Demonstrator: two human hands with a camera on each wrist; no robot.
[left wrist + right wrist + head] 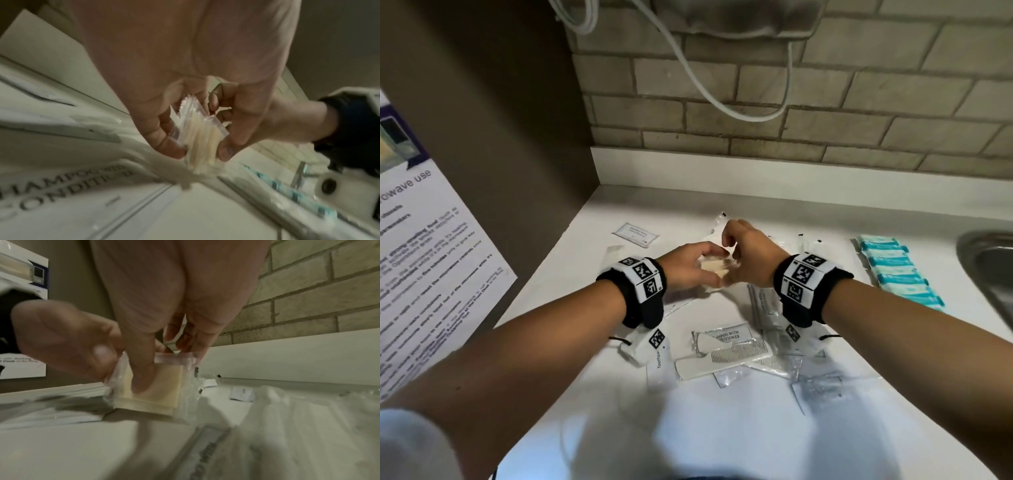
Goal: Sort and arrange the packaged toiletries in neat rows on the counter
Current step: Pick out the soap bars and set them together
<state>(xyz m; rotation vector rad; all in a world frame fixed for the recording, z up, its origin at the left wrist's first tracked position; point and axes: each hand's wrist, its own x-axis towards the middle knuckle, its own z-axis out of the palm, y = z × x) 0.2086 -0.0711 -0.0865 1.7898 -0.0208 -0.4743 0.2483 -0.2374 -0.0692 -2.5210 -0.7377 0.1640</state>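
A small stack of cream square packets (714,268) in clear wrap is held just above the white counter (722,428), between both hands. My left hand (707,272) pinches the stack from the left and my right hand (729,255) pinches it from the right with curled fingers. In the left wrist view the packets (200,129) stand on edge between the fingertips (170,149). The right wrist view has my right thumb (141,378) pressed on the front packet (166,391), with the left hand (72,340) gripping its left edge.
A shampoo sachet (635,234) lies at the back left. Another sachet (727,334), white combs (722,358), a toothpaste packet (662,358) and long clear packets (762,305) lie jumbled near me. Teal packets (897,270) form a row at right, beside a steel sink (989,274).
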